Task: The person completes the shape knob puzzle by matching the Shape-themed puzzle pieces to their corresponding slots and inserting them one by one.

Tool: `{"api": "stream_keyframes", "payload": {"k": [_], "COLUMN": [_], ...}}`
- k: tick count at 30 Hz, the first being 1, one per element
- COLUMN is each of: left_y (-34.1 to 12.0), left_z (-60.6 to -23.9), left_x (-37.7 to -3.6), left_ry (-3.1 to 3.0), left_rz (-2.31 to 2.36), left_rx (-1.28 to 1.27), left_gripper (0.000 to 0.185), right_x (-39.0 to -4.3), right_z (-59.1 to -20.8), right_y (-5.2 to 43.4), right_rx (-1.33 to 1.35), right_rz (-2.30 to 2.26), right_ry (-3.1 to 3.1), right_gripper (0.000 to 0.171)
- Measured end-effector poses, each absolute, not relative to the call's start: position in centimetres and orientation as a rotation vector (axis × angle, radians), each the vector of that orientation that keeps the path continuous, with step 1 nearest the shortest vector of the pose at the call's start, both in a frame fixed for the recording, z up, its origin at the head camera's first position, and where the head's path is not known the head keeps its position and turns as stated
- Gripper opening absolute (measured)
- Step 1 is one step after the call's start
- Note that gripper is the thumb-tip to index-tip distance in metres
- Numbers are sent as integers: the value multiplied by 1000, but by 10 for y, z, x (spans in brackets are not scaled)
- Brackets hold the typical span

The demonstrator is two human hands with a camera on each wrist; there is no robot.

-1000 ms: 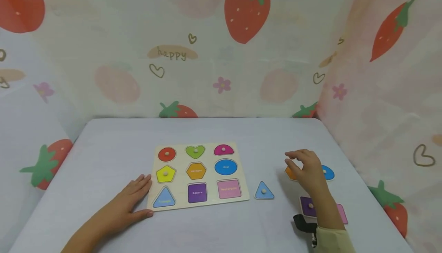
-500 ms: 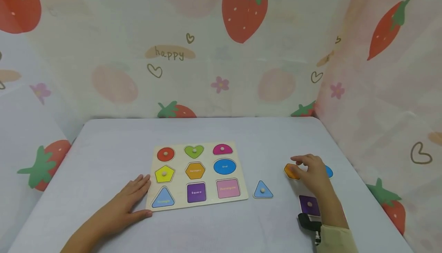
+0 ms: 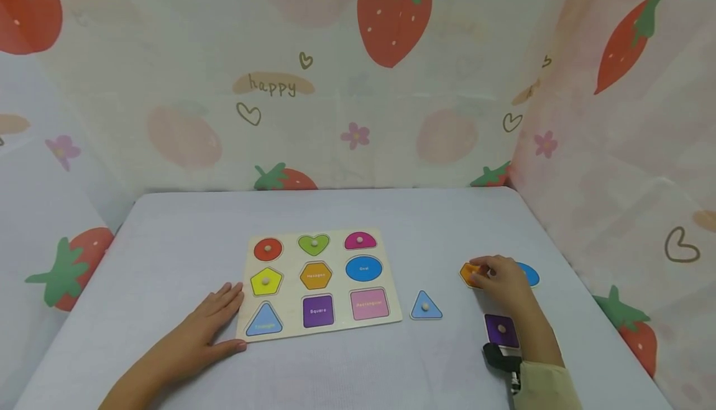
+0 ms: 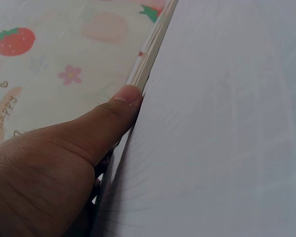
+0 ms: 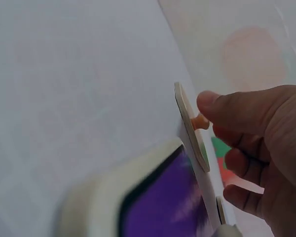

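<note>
My hands are apart over the white surface [image 3: 347, 373]. The left hand [image 3: 209, 320] lies with its fingers straight, touching the left edge of the board [image 3: 339, 287]. The right hand [image 3: 500, 279] pinches the knob [image 5: 201, 122] of the orange hexagon [image 3: 466, 275] between thumb and forefinger; I cannot tell whether this piece is clear of the surface. The hexagon is to the right of the board, near the blue oval [image 3: 528, 274], which my hand partly covers. The purple square [image 3: 501, 330] lies nearer to me; the blue triangle [image 3: 425, 306] lies just beside the board. The red circle [image 3: 268, 249], green heart [image 3: 314, 245], magenta half-circle [image 3: 360, 242] and yellow pentagon [image 3: 265, 281] sit on the board.
</note>
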State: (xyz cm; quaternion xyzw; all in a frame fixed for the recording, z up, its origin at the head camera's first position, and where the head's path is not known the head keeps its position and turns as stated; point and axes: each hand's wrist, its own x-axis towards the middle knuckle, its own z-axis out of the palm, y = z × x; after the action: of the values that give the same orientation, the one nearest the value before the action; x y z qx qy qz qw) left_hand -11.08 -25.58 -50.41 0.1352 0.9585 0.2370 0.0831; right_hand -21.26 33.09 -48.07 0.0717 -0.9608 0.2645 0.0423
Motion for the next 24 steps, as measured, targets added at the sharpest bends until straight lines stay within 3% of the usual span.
{"api": "stream_keyframes", "payload": {"k": [24], "left_y": [-257], "left_z": [-507], "left_x": [-112], "left_ry": [2850], "left_rz": [715], "left_rx": [394], "left_gripper": [105], "right_x": [-211], "right_z": [-487], "right_y": [330], "right_rx": [87], "right_rz": [840], "right_ry": [-2957], "right_gripper": [19]}}
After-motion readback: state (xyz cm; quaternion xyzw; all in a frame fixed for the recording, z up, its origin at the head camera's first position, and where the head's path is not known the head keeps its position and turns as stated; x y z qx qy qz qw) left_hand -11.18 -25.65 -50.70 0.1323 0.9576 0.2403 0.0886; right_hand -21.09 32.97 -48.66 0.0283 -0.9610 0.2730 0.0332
